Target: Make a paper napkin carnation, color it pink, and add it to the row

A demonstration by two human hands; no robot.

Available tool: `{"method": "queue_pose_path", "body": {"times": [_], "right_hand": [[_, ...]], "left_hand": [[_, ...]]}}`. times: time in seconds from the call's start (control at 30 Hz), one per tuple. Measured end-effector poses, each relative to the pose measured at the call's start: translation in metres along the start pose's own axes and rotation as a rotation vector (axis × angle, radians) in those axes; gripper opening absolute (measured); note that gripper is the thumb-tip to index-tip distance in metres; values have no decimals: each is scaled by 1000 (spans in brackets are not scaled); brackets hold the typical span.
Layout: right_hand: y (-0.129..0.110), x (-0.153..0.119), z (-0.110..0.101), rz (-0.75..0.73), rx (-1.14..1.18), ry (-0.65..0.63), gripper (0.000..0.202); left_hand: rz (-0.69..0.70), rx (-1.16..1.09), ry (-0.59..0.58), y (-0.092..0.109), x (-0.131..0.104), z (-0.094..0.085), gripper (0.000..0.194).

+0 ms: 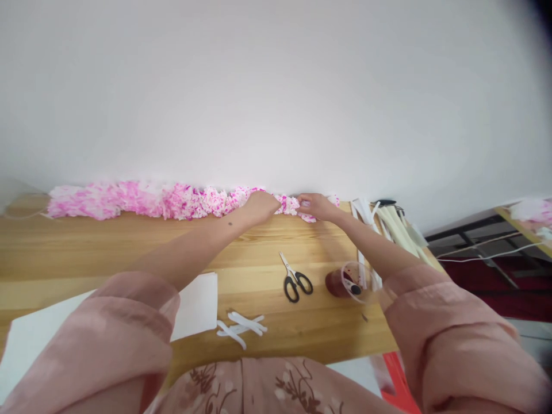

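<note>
A long row of pink-and-white crumpled paper flowers point(142, 199) lies on the wooden table against the wall. My left hand point(261, 206) reaches over the right part of the row, its back toward me and its fingers mostly hidden. Just to its right, my right hand point(315, 206) has its fingers curled on a paper flower point(307, 218) near the row's end. A few pink-mottled flowers show between the two hands. Below them, black-handled scissors point(296, 279) lie with the blades pointing away from me.
Right of the scissors is a clear plastic cup point(351, 282) with dark red contents. White strips point(244, 328) lie near the front edge, beside white paper sheets point(198, 305). More white and cream strips point(394, 230) are at the right end of the table point(259, 241).
</note>
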State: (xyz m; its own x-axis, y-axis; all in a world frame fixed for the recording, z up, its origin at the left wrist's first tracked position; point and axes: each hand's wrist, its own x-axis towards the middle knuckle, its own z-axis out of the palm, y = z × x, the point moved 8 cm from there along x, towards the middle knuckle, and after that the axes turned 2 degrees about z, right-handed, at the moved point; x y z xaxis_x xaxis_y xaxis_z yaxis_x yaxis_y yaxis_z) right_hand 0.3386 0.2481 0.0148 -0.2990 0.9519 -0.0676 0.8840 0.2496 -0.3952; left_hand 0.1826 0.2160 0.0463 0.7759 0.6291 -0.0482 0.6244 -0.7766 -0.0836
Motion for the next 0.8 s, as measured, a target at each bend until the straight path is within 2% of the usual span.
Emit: {"method": "queue_pose_path", "body": {"times": [0.17, 0.3, 0.4, 0.5, 0.63, 0.8], "right_hand": [[-10, 1, -4, -22, -24, -23, 17], [-4, -14, -34, -32, -44, -15, 36], [26, -31, -66, 50, -28, 53, 48], [68, -46, -80, 138, -45, 67, 44], [111, -55, -68, 248, 32, 47, 46], [118, -56, -44, 296, 67, 67, 69]], "left_hand": [[-4, -12, 11, -1, 1, 3, 22], [-3, -18, -6, 1, 1, 2, 24], [-5, -16, -33, 3, 0, -1, 26], [-11, -15, -69, 4, -1, -4, 27], [-18, -20, -93, 4, -1, -4, 28], [-5, -32, -79, 4, -1, -2, 29]]}}
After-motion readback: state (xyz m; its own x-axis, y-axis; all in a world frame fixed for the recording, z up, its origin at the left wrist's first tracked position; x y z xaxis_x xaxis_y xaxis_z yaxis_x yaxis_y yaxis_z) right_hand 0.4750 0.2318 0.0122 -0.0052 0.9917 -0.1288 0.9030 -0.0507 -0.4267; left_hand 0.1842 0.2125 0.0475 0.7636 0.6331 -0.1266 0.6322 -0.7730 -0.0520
